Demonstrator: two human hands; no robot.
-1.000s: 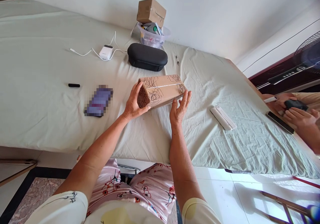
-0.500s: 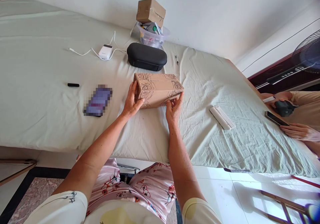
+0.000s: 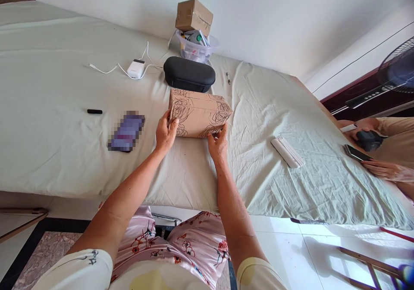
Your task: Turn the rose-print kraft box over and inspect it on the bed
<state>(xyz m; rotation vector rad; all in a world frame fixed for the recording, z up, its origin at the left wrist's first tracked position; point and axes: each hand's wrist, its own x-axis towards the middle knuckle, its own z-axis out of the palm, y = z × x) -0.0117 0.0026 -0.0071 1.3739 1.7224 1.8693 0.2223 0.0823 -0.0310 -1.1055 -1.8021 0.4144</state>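
A brown cardboard box with dark scribbled drawings rests on the pale green sheet of the table. My left hand grips its left end, thumb on the near face. My right hand holds the lower right corner of its near side with the fingertips. Both hands are on the box.
A black oval case lies just behind the box, with a clear tub and a small cardboard box beyond. A phone, a black marker cap and a white charger lie left. A white bar lies right; another person's hands are at the far right.
The box was held tilted above the sheet; I have turned it and set it down flat, a little farther left. My right hand has moved from its far side to its near corner.
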